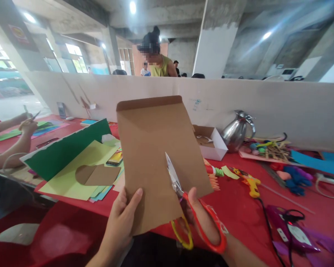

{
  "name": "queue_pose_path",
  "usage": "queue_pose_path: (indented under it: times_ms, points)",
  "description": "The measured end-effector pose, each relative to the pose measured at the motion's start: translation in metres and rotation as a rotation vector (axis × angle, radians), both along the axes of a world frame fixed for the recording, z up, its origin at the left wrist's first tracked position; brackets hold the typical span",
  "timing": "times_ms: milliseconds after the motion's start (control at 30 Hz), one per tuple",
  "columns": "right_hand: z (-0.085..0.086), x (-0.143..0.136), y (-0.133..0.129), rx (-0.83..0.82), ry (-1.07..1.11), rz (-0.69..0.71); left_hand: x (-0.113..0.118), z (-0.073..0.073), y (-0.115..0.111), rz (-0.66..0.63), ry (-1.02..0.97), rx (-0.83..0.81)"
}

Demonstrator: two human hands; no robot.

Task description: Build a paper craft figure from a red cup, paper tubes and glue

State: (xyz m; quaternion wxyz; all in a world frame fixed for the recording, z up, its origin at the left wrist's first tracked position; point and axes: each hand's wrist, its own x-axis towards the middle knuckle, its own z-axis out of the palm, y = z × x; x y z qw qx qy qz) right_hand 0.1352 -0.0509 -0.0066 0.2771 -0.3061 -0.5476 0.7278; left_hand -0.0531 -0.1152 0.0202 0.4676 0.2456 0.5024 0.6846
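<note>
A brown cardboard sheet (150, 148) with a folded top flap is held up in front of me. My left hand (125, 211) grips its lower left edge, thumb on the front face. In my right hand (203, 218) is a pair of scissors (211, 215) with red and yellow handles. One blade lies over the front of the cardboard and points up; the other blade is hidden behind it. A cut runs in from the sheet's lower edge to the scissors. Left of the sheet, a rounded brown cardboard piece (100, 175) lies on pale green paper (64, 181).
A green board (69, 148) stands at left, near a phone (115, 157). A white box (211, 148), a metal jug (236, 129), a yellow glue gun (252, 185) and a purple pouch (295, 230) with cables lie to the right. Another person's hands (28, 124) work at far left.
</note>
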Motion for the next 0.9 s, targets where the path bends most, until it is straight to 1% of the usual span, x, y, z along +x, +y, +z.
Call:
queue_pose_path:
  times_ms: [100, 167, 233, 333, 500, 633, 800, 900]
  points:
    - [0.003, -0.004, -0.004, 0.013, 0.018, -0.079, 0.001, -0.004, -0.003, 0.023, -0.002, 0.003]
    - [0.007, -0.004, -0.005, 0.057, -0.017, -0.118, -0.002, -0.005, -0.004, 0.020, 0.003, -0.004]
    - [0.010, -0.004, -0.005, 0.105, -0.044, -0.131, -0.004, -0.006, -0.004, 0.018, 0.004, -0.009]
    - [0.008, -0.004, -0.005, 0.140, -0.075, -0.142, -0.004, -0.008, -0.003, 0.027, -0.002, 0.001]
    - [0.001, -0.011, -0.007, 0.120, -0.092, -0.188, 0.000, -0.008, -0.001, 0.039, -0.022, -0.001]
    - [0.001, -0.019, -0.008, 0.062, -0.143, -0.265, -0.002, -0.006, 0.000, 0.063, 0.002, 0.018]
    - [0.010, -0.015, -0.001, 0.024, -0.115, -0.182, -0.003, -0.006, -0.003, 0.030, 0.025, 0.005]
    - [0.018, -0.010, 0.006, 0.052, -0.107, -0.126, 0.000, -0.010, -0.007, 0.000, 0.021, -0.025]
